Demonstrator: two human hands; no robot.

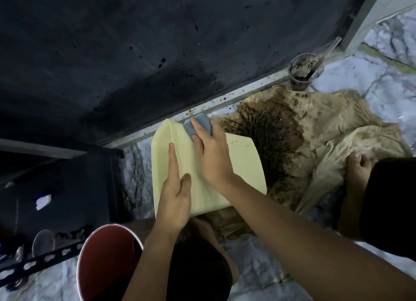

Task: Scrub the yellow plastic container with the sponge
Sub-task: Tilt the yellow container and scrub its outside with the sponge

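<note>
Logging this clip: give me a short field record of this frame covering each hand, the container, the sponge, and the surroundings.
left hand: holds the yellow container at its near edge, index finger stretched along the surface
right hand: presses the blue-grey sponge onto the container's far end
yellow container: tilted, held above the floor; a few dark specks near its right edge
sponge: at the container's top edge
surroundings: stained beige cloth, red bucket, dirty clear cup

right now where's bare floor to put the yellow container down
Bare marble floor lies near you, between the red bucket and the right forearm. More lies far right beyond the stained cloth. Crowded: the cloth under the yellow container, and the dirty cup by the wall.
</note>
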